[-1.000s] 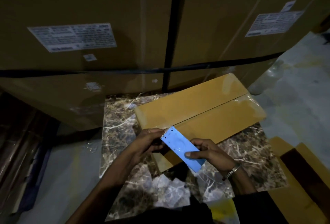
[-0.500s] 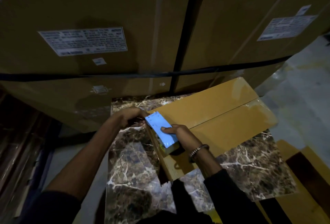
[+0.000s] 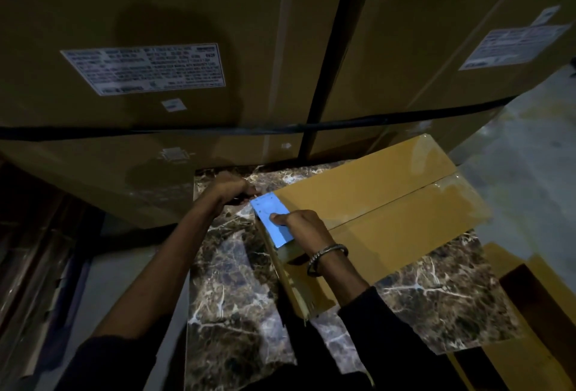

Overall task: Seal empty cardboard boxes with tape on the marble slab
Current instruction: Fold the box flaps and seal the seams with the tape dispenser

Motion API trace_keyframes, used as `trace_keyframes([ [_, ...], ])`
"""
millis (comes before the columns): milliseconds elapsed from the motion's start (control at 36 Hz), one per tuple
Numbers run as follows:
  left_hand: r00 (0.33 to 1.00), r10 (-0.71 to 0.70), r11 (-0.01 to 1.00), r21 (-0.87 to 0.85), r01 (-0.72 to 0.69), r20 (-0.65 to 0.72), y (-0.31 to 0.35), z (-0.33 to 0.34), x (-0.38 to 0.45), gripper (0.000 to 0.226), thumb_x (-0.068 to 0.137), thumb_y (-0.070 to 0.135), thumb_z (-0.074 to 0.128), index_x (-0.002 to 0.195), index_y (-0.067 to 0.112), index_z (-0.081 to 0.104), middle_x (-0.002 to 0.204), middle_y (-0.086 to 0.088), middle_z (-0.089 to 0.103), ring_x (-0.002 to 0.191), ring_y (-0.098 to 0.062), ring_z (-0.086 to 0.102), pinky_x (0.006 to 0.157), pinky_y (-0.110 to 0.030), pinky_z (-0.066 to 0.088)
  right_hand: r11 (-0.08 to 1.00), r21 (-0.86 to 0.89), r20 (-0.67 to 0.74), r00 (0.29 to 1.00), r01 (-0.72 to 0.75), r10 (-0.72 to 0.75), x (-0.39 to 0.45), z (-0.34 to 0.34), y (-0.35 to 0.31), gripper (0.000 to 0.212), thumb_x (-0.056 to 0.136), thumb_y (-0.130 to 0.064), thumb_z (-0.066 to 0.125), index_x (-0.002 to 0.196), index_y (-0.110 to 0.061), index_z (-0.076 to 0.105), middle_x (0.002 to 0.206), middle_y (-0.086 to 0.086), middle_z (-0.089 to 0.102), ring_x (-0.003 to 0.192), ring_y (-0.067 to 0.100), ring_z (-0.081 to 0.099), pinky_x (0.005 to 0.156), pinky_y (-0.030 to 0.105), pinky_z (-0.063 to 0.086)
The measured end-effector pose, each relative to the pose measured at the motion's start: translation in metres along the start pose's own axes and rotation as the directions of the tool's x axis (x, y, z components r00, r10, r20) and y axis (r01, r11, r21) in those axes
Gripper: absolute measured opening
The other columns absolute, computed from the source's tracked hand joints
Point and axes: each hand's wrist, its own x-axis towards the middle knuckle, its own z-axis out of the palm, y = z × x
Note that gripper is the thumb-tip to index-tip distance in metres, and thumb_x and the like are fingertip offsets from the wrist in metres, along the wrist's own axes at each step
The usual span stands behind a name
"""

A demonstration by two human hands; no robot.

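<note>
Cardboard box [image 3: 389, 213] under right hand [image 3: 300, 225] gripping blue tape dispenser [image 3: 271, 219]

A dim store room with very big brown boxes and a grey floor.

Two huge brown cardboard cartons [image 3: 149, 1] stand side by side like a wall at the back. A thin black strap [image 3: 187, 132] runs across them, and another black strap [image 3: 330, 57] runs up between them. Each carton has a white paper label with small print [image 3: 145, 68], one on the left and one [image 3: 514, 44] on the far right. The shiny grey concrete floor [image 3: 530, 154] shows on the right. The light is low, and the left side is dark and hard to make out.
</note>
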Motion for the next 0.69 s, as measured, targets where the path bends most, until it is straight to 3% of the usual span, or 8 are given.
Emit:
trace_keyframes([
  [167, 0.996, 0.017, 1.000, 0.017, -0.016, -0.083, -0.006, 0.002, 0.000, 0.005, 0.084, -0.002, 0.077, 0.083, -0.005, 0.080, 0.074, -0.014, 0.072, 0.067, -0.026, 0.063, 0.060, -0.031, 0.053, 0.996, -0.091, 0.023, 1.000, 0.010, -0.008, 0.008, 0.008, -0.010, 0.046, 0.091, -0.045, 0.073, 0.059, -0.022, 0.049, 0.063, -0.003, 0.047, 0.063, 0.020, 0.047, 0.061, 0.032, 0.033],
  [306, 0.999, -0.023, 0.999, 0.043, 0.025, -0.044, -0.017, 0.000, 0.000, 0.008, 0.083, 0.003, 0.074, 0.080, -0.004, 0.077, 0.070, -0.018, 0.068, 0.054, -0.025, 0.059, 0.051, -0.030, 0.048, 0.993, -0.113, -0.009, 1.000, -0.023, 0.023, 0.012, 0.012, -0.010, 0.044, 0.085, -0.052, 0.076, 0.070, -0.017, 0.055, 0.075, 0.004, 0.054, 0.071, 0.025, 0.052, 0.067, 0.035, 0.034],
  [361, 0.998, 0.014, 0.997, 0.077, -0.009, -0.055, -0.031, -0.007, 0.005, 0.012, 0.083, 0.009, 0.077, 0.073, 0.002, 0.078, 0.068, -0.019, 0.070, 0.054, -0.026, 0.063, 0.055, -0.036, 0.053, 0.995, -0.089, -0.006, 0.999, -0.040, 0.039, 0.013, 0.010, -0.010, 0.044, 0.085, -0.049, 0.077, 0.067, -0.017, 0.052, 0.076, 0.004, 0.055, 0.072, 0.024, 0.053, 0.067, 0.035, 0.035],
  [417, 1.000, -0.020, 0.997, 0.071, 0.021, -0.012, -0.048, -0.009, 0.005, 0.018, 0.091, 0.005, 0.074, 0.073, 0.002, 0.075, 0.065, -0.016, 0.068, 0.048, -0.020, 0.061, 0.054, -0.031, 0.052, 0.996, -0.075, 0.004, 0.999, -0.052, 0.053, 0.015, 0.009, -0.007, 0.048, 0.086, -0.048, 0.077, 0.061, -0.019, 0.048, 0.075, 0.004, 0.054, 0.070, 0.023, 0.052, 0.067, 0.035, 0.034],
  [500, 0.997, -0.011, 0.995, 0.099, 0.019, -0.079, -0.068, -0.003, 0.001, 0.004, 0.095, 0.007, 0.075, 0.092, 0.006, 0.076, 0.085, -0.018, 0.074, 0.060, -0.019, 0.061, 0.059, -0.029, 0.050, 0.997, -0.067, 0.003, 0.999, -0.048, 0.049, 0.020, 0.008, 0.000, 0.053, 0.086, -0.050, 0.077, 0.055, -0.023, 0.043, 0.064, 0.000, 0.046, 0.065, 0.022, 0.045, 0.067, 0.034, 0.030],
  [583, 0.973, 0.101, 0.992, -0.059, -0.115, -0.210, -0.069, 0.000, -0.001, 0.015, 0.098, 0.012, 0.070, 0.086, 0.015, 0.078, 0.082, -0.010, 0.076, 0.070, -0.019, 0.062, 0.066, -0.030, 0.050, 0.996, -0.081, -0.009, 1.000, -0.029, 0.029, 0.020, 0.008, 0.002, 0.050, 0.086, -0.052, 0.076, 0.056, -0.023, 0.048, 0.057, -0.005, 0.046, 0.062, 0.020, 0.047, 0.063, 0.032, 0.033],
  [639, 0.969, 0.174, 0.972, -0.130, -0.198, -0.175, -0.060, -0.002, -0.005, 0.017, 0.102, 0.021, 0.069, 0.094, 0.014, 0.082, 0.085, -0.001, 0.079, 0.079, -0.015, 0.069, 0.074, -0.032, 0.055, 0.995, -0.100, -0.003, 1.000, -0.003, 0.003, 0.018, 0.007, 0.001, 0.050, 0.088, -0.052, 0.074, 0.058, -0.023, 0.048, 0.057, -0.007, 0.045, 0.060, 0.018, 0.046, 0.058, 0.031, 0.031],
  [694, 0.966, 0.254, 0.962, -0.091, -0.258, -0.050, -0.048, -0.002, -0.011, 0.018, 0.102, 0.023, 0.070, 0.103, 0.012, 0.084, 0.097, -0.001, 0.081, 0.090, -0.013, 0.074, 0.082, -0.029, 0.057, 0.993, -0.118, 0.000, 1.000, 0.021, -0.022, 0.017, 0.008, 0.001, 0.046, 0.090, -0.053, 0.071, 0.061, -0.024, 0.050, 0.062, -0.006, 0.048, 0.062, 0.018, 0.048, 0.057, 0.031, 0.032],
])
